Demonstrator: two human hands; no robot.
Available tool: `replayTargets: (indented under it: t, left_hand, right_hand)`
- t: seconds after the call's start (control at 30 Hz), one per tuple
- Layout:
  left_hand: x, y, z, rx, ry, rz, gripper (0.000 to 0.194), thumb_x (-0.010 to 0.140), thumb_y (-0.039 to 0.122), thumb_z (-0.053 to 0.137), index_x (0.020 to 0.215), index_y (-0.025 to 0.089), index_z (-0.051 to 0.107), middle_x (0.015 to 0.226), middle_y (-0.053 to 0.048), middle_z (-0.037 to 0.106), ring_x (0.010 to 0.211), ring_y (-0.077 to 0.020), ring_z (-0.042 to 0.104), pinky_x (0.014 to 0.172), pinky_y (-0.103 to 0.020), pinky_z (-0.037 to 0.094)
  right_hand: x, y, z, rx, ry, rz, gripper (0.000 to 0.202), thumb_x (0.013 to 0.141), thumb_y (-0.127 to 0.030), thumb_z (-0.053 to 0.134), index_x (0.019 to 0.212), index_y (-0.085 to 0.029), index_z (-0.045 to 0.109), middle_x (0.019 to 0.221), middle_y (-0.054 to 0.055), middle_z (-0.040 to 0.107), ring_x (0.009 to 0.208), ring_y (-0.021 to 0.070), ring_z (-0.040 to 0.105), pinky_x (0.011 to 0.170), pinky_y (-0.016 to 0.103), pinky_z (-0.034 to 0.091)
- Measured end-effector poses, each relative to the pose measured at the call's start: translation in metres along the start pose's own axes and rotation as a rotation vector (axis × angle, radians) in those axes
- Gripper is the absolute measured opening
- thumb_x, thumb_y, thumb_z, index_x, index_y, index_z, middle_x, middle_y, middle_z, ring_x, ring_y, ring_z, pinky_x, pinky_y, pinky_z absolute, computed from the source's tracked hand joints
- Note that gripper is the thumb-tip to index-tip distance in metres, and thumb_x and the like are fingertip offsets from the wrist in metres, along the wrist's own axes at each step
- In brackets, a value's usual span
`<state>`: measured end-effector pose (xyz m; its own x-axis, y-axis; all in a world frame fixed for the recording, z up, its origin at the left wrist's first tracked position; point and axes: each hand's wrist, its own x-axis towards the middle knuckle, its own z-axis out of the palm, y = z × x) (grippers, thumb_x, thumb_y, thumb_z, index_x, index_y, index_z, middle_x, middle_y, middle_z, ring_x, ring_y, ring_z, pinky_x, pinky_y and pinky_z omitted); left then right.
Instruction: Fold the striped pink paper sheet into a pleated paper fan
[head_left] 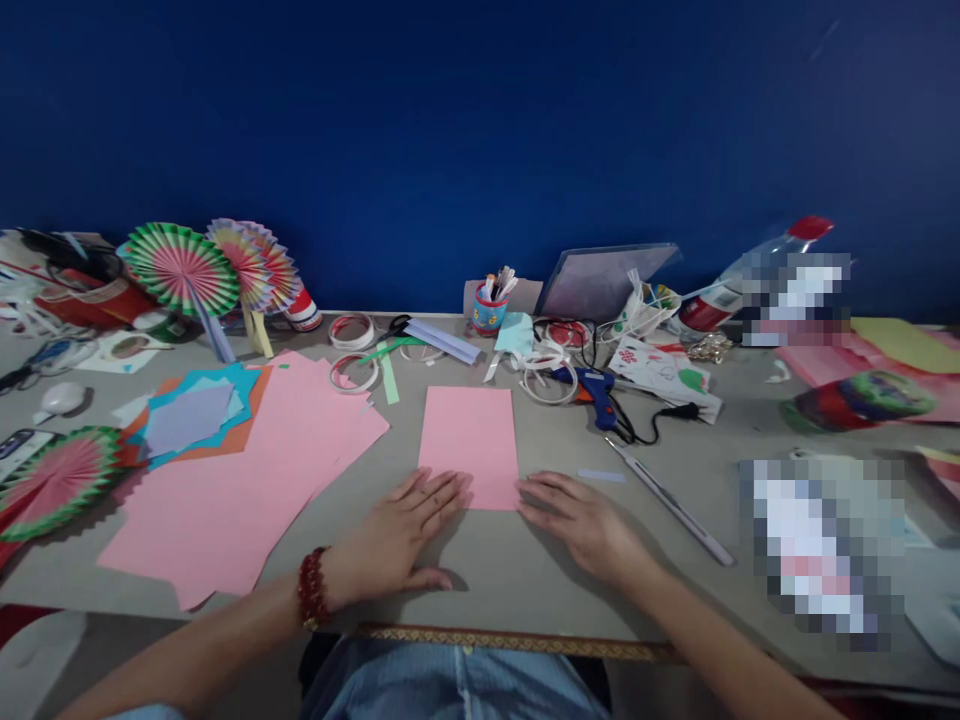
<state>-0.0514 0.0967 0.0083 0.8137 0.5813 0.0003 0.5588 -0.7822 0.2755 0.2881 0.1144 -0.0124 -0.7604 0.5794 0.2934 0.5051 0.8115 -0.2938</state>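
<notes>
A pink paper rectangle (469,440) lies flat on the grey table in front of me. My left hand (409,525) rests palm down with its fingertips on the paper's lower left corner, fingers stretched out. A dark red bead bracelet (313,588) circles that wrist. My right hand (581,520) lies palm down at the lower right edge, its fingertips touching or just beside the paper, fingers slightly apart. Neither hand grips anything. To the left, larger pink sheets (255,480) are spread out in an overlapping pile.
A grey craft knife (671,500) and a blue glue gun (600,395) lie to the right. Tape rolls (352,372), a pen cup (490,308) and purple strips (442,340) stand or lie behind. Paper fans (182,268) are at the left, a tilted bottle (750,275) at the right.
</notes>
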Motion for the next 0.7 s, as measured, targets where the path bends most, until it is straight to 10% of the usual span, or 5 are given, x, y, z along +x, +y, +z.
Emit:
replayTargets:
  t: [0.37,0.7]
  left_hand:
    - [-0.036,-0.016,-0.006,0.075,0.056,-0.135,0.063,0.103,0.044,0.048,0.158,0.022,0.027,0.162,-0.009,0.033,0.149,-0.0242,0.032,0.125,-0.047,0.023]
    - [-0.024,-0.007,-0.015,-0.351,0.431,-0.478,0.028,0.101,0.038,0.05,0.116,0.019,0.063,0.117,-0.01,0.068,0.106,-0.0216,0.065,0.094,-0.037,0.055]
  right_hand:
    - [0.017,-0.02,-0.015,0.006,0.043,0.132,0.025,0.094,-0.019,0.052,0.111,-0.022,0.07,0.122,0.011,0.068,0.113,0.0266,0.06,0.093,0.045,0.052]
    - [0.069,-0.037,-0.002,0.025,-0.201,0.177,0.009,0.093,-0.014,0.056,0.093,-0.018,0.064,0.092,0.007,0.068,0.087,0.0206,0.06,0.078,0.032,0.046]
